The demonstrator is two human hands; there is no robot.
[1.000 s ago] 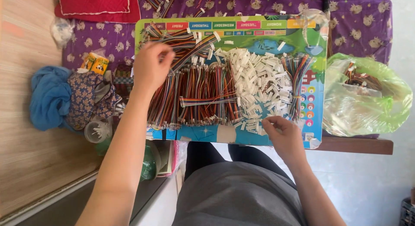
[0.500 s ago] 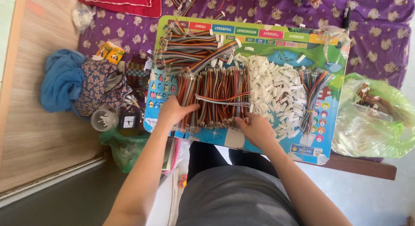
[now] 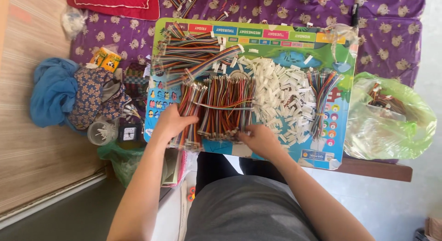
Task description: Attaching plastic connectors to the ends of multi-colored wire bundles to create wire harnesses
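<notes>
A colourful printed board [image 3: 276,40] lies across my lap and a purple patterned cloth. On it lie bundles of multicoloured ribbon wires [image 3: 221,107] and a heap of small white connectors [image 3: 283,96]. My left hand [image 3: 171,123] rests on the left end of the near wire bundle, fingers curled over the wires. My right hand [image 3: 258,138] touches the near right end of the same bundle, by the white connectors. More flat wire bundles [image 3: 191,54] lie at the board's far left, and a smaller bunch [image 3: 322,91] lies at its right.
A green plastic bag [image 3: 391,116] with wires sits at the right. Blue and patterned cloths [image 3: 73,96], a small clear cup [image 3: 99,132], a small clock [image 3: 129,132] and a yellow box [image 3: 106,59] lie left. A red cushion [image 3: 115,2] is at the top. Wooden floor runs along the left.
My left hand came down from the far wire bundles to the near bundle's left end. My right hand shifted left from the board's near right edge to the bundle's right end.
</notes>
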